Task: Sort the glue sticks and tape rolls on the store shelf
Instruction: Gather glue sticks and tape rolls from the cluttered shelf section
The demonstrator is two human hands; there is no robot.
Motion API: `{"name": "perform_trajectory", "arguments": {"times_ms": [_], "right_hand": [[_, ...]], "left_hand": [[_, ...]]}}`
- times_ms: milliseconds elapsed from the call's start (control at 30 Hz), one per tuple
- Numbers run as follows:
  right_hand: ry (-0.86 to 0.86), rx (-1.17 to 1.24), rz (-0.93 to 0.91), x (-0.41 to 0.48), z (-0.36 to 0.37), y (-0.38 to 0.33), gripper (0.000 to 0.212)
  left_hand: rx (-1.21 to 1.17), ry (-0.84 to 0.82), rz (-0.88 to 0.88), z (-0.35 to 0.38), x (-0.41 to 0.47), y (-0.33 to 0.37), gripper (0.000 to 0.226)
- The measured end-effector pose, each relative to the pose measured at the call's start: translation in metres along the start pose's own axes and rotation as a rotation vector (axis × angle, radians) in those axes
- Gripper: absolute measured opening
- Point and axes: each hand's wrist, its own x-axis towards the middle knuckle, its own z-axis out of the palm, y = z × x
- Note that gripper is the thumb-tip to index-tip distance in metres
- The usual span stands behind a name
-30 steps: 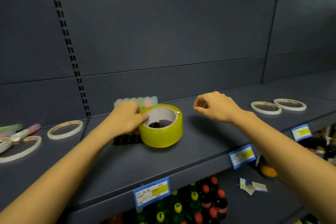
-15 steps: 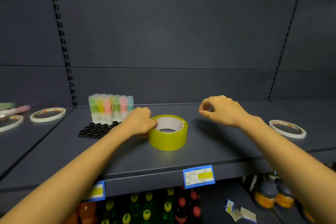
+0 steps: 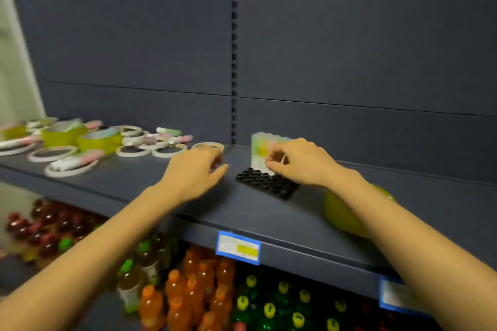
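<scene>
Shelf [image 3: 269, 212], left: tape rolls [image 3: 131, 150] and loose glue sticks [image 3: 169, 131], jumbled. Centre: left hand [image 3: 193, 172], fingers relaxed, holding nothing. Black tray [image 3: 269, 184] bearing upright glue sticks [image 3: 259, 148]; right hand [image 3: 301, 162] fingers curled against them, grip unclear. Right: yellow tape roll [image 3: 341, 212].

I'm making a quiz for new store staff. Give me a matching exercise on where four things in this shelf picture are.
1 tray
2 tape rings
3 orange bottles
4 price tag

a on the shelf's front edge
b left of the left hand
c below the shelf
d by the right hand, holding glue sticks

Pairs: 1-d; 2-b; 3-c; 4-a
</scene>
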Motion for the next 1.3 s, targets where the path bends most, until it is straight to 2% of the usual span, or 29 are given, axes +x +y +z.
{"name": "perform_trajectory", "arguments": {"times_ms": [133, 300, 633, 733, 1000, 1300], "right_hand": [[-0.063, 0.013, -0.093, 0.038, 0.026, -0.051, 0.017], [-0.098, 0.011, -0.12, 0.081, 0.053, -0.109, 0.017], [-0.108, 0.006, -0.03, 0.165, 0.103, -0.211, 0.022], [-0.109, 0.046, 0.051, 0.188, 0.114, -0.229, 0.024], [-0.056, 0.092, 0.286, 0.254, 0.136, -0.241, 0.03], [-0.189, 0.095, 0.419, 0.323, 0.168, -0.239, 0.06]], "left_hand": [[0.078, -0.017, -0.158, -0.016, -0.029, -0.075, 0.025], [0.116, -0.041, -0.242, -0.032, -0.052, -0.156, 0.026], [0.074, -0.004, -0.17, -0.056, -0.068, -0.284, 0.027], [0.047, 0.027, -0.153, -0.059, -0.06, -0.307, 0.034], [-0.007, 0.066, -0.131, -0.043, -0.017, -0.344, 0.02], [-0.087, 0.117, -0.14, -0.027, 0.037, -0.375, 0.024]]}}
